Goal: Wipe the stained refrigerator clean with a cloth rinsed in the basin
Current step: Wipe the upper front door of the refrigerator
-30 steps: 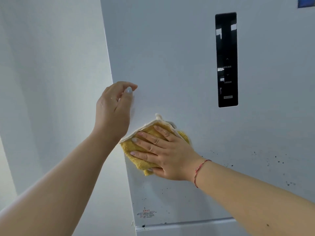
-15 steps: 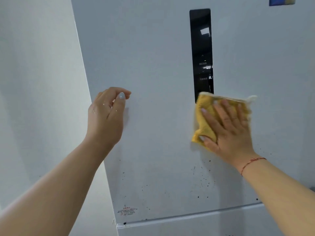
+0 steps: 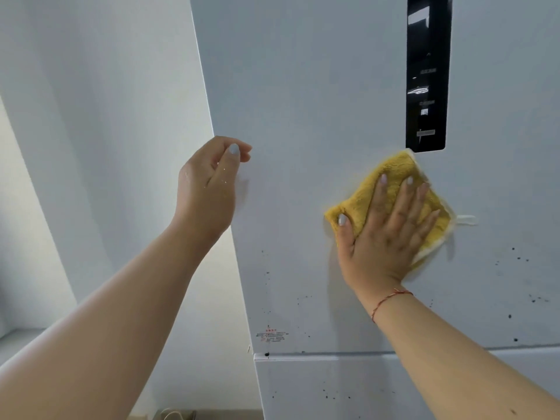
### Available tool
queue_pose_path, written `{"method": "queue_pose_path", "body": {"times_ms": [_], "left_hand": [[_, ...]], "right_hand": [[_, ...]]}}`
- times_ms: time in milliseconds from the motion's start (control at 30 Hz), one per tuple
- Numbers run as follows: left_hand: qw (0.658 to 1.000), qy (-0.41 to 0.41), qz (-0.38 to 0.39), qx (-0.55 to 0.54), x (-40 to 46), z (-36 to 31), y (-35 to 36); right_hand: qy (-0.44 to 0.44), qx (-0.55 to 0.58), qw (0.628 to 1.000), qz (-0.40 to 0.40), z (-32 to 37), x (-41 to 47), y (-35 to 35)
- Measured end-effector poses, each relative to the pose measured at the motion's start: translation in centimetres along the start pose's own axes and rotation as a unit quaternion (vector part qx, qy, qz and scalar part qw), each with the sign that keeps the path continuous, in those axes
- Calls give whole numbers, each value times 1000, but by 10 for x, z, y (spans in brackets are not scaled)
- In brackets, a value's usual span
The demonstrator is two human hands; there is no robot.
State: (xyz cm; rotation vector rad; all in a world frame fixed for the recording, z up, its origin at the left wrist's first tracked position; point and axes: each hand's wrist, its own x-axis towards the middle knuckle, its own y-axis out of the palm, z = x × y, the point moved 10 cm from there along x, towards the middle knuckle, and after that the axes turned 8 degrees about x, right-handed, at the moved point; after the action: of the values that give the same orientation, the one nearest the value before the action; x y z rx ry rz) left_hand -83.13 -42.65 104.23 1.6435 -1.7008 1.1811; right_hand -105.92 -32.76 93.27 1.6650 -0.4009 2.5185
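The white refrigerator door (image 3: pixel 318 95) fills the upper right of the head view. Small dark specks (image 3: pixel 515 298) dot its lower part. A yellow cloth (image 3: pixel 363 195) lies flat against the door just below the black control panel (image 3: pixel 427 71). My right hand (image 3: pixel 391 225) presses the cloth to the door with straight, spread fingers. My left hand (image 3: pixel 209 186) rests at the door's left edge with fingers curled, holding nothing. The basin is not in view.
A white wall (image 3: pixel 100 131) stands close on the left of the fridge. A lower door (image 3: pixel 333 389) starts under a seam, also speckled. A small red label (image 3: pixel 271 334) sits near the upper door's bottom left corner.
My right hand slid the cloth from the door's left part rightward and up to just under the black panel, then slightly down. My left hand stayed at the door's edge.
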Motion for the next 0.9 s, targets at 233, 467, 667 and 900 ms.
{"method": "queue_pose_path", "body": {"times_ms": [233, 467, 667, 900], "left_hand": [[1000, -2, 2, -1, -4, 8, -8], [1000, 15, -14, -20, -8, -3, 3], [999, 37, -12, -19, -14, -24, 20], [998, 65, 10, -13, -24, -53, 57]], "right_hand": [[-225, 32, 971, 68, 104, -29, 26], [-466, 2, 864, 192, 145, -84, 53], [-563, -11, 803, 193, 114, -100, 47], [-491, -22, 861, 130, 25, -58, 9]]}}
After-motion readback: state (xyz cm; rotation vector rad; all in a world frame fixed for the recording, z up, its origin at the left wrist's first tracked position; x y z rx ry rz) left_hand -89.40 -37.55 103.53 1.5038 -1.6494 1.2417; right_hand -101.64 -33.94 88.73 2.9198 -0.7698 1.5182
